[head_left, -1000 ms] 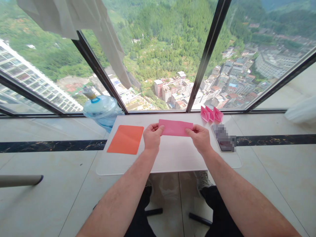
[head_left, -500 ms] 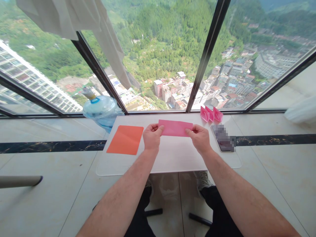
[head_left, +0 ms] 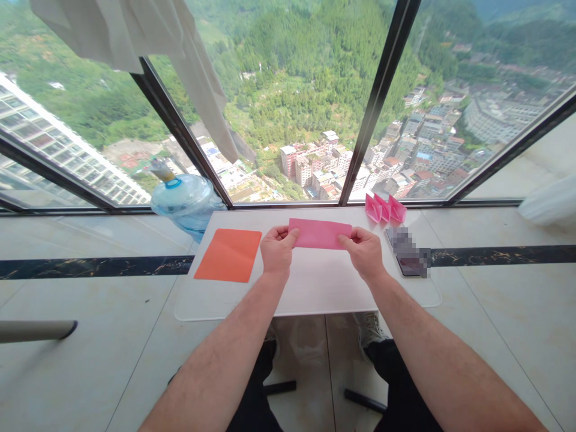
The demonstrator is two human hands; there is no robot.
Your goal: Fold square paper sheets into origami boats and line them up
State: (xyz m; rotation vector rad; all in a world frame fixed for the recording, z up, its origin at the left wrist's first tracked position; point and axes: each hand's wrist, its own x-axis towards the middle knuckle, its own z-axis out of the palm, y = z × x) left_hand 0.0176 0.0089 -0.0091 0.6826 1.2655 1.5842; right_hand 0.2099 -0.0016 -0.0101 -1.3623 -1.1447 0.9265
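A pink sheet of paper (head_left: 319, 233), folded into a long rectangle, is held above the small white table (head_left: 310, 288). My left hand (head_left: 276, 249) pinches its left end and my right hand (head_left: 365, 252) pinches its right end, thumbs on top. An orange sheet (head_left: 228, 254) lies flat on the table to the left of my left hand. Three small pink folded paper pieces (head_left: 385, 207) stand at the table's far right corner.
A dark phone (head_left: 408, 257) lies on the table right of my right hand. A blue water jug (head_left: 186, 201) lies on the floor by the window, left of the table. A big window runs behind, with a white cloth (head_left: 135, 36) hanging above left.
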